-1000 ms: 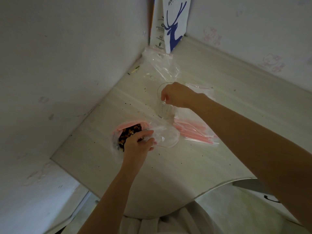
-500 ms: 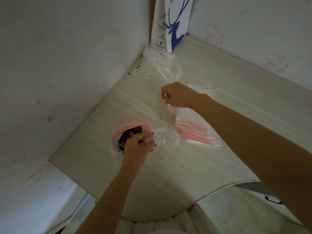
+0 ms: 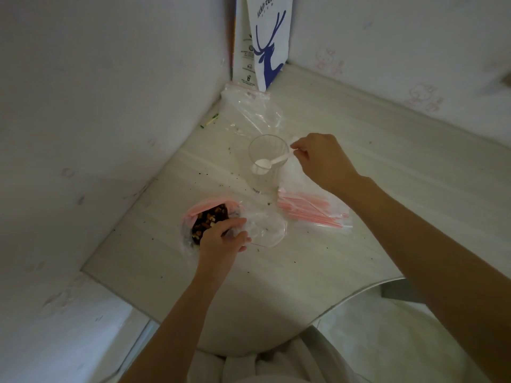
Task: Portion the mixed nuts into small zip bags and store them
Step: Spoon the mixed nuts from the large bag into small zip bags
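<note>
A pink-rimmed bag of mixed nuts stands open on the pale table. My left hand grips a small clear zip bag right beside the nut bag's mouth. A clear plastic cup stands behind it. My right hand pinches the handle of a white plastic spoon, whose bowl lies over the cup. A stack of empty red-striped zip bags lies to the right of the cup.
A crumpled clear bag lies in the far corner in front of a white paper bag with a blue deer. Walls close in at left and back. Crumbs dot the table. The curved front edge is near my body.
My right hand has moved from above the cup to its right, lifting the white spoon into sight. The left hand stays at the nut bag.
</note>
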